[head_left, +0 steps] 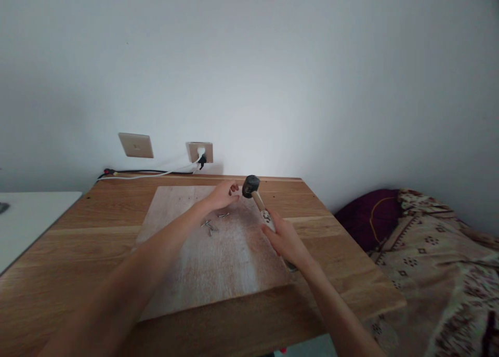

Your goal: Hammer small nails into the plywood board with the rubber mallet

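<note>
My right hand (286, 237) is wrapped round the handle of a rubber mallet (251, 186). Its black head is raised over the far part of a pale wooden board (218, 274), and the light handle slants down into my grip. Just left of the mallet head is my left hand (225, 195), fingers bent and thumb apart from them, with nothing visible between. Several small metal nails or screws (209, 226) lie loose on the board, nearer me than my left hand. They are too small to tell which kind.
The board lies on a wooden table (335, 253) against a white wall. Cables (156, 175) run along the table's back edge to a wall socket (200, 152). On the right is patterned bedding (424, 258) with a purple cushion (368, 216); a white surface (35, 216) adjoins the left.
</note>
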Tool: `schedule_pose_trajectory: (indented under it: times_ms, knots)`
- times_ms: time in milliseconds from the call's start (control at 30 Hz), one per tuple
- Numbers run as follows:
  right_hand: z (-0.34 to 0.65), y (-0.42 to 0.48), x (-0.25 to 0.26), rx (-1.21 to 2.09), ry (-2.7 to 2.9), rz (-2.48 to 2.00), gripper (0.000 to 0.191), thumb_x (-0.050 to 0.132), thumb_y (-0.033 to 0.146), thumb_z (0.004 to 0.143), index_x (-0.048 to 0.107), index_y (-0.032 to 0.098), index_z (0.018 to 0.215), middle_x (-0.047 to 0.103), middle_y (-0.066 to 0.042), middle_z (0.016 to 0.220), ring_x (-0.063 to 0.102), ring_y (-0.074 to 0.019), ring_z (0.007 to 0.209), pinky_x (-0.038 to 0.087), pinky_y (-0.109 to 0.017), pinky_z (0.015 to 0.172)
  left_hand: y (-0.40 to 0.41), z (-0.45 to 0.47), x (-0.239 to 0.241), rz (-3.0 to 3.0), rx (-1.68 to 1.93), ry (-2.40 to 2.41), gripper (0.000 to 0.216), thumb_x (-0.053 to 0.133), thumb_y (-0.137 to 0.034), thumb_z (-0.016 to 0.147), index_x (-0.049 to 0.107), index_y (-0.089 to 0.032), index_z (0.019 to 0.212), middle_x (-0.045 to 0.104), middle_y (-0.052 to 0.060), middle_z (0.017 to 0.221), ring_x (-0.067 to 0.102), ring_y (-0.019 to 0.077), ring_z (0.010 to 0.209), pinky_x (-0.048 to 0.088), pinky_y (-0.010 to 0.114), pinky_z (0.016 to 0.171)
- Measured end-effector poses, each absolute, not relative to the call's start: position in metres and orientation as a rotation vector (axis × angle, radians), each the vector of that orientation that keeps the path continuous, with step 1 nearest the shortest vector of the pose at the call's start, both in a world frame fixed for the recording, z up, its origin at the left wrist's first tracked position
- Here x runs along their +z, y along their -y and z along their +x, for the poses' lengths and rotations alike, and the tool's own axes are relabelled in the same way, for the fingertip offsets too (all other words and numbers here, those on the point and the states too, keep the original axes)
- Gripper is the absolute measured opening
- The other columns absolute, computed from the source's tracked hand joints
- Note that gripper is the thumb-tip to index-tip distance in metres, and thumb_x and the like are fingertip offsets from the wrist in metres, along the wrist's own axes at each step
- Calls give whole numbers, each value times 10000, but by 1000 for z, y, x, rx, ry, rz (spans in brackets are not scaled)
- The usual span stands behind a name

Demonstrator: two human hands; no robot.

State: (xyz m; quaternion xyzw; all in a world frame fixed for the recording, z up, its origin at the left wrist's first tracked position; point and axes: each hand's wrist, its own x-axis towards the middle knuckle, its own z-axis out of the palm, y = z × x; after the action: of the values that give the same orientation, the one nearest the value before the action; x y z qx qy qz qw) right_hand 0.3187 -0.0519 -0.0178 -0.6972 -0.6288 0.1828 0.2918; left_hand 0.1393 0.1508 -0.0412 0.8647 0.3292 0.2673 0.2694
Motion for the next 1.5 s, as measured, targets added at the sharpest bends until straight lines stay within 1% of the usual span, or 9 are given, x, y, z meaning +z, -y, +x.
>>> schedule_pose_trajectory:
  times_ms: [67,200,300,400,533,633,933,1233,1500]
  knots:
    - [320,56,-19,479,1637,-1864,481,555,228,931,594,136,1402,778,-129,1034,741,-281,964,530,-345,837,-144,124,-30,2483,522,-828,115,710,-202,757,697,-166,865,736,42,863,656,179,757,473,269,668]
    - [320,60,-18,564,1576,-1870,482,536,242,941,587,127,1406,708,-34,738,680,-213,636,507,-292,651,-126,104,-14,2676,140,-714,94,740,-205,706,701,-186,788,698,12,750,609,179,682,414,276,609]
    - [319,60,-16,629,1535,-1894,529,530,257,946,555,111,1454,614,28,599,581,-175,480,459,-266,550,-120,104,-12,2705,104,-678,141,709,-142,710,743,-197,835,726,17,778,637,187,715,438,280,646]
    - [317,61,-13,676,1501,-1899,560,524,278,953,528,97,1483,541,67,534,502,-148,400,416,-248,485,-126,110,-16,2633,240,-689,177,687,-125,737,781,-192,872,758,31,814,676,191,754,477,281,704]
    - [316,61,-10,732,1459,-1883,552,508,290,951,528,108,1472,506,84,517,473,-135,373,385,-225,430,-146,118,-28,2373,628,-811,222,639,-109,799,802,-167,938,795,56,889,721,187,818,530,281,775]
    - [315,61,-8,762,1441,-1860,541,506,298,946,534,111,1453,508,83,519,473,-134,373,386,-218,412,-154,123,-41,2260,777,-884,210,658,-104,809,807,-175,938,803,52,873,733,188,820,556,293,802]
    - [312,60,-10,791,1418,-1811,536,531,324,928,556,136,1429,514,81,531,490,-133,373,376,-201,372,-151,128,-60,2177,847,-1009,163,713,-113,856,811,-199,955,819,50,918,754,199,851,583,330,870]
    - [308,57,-15,794,1454,-1783,538,515,301,926,554,112,1429,527,69,563,481,-128,382,372,-204,368,-151,128,-62,2194,886,-980,162,698,-107,864,805,-200,942,816,41,911,752,194,842,578,321,861]
    - [308,58,-13,772,1477,-1820,553,522,284,945,534,110,1470,531,76,534,481,-131,380,397,-221,423,-152,128,-65,2300,839,-913,157,683,-149,865,805,-189,956,806,56,916,733,197,820,556,305,809]
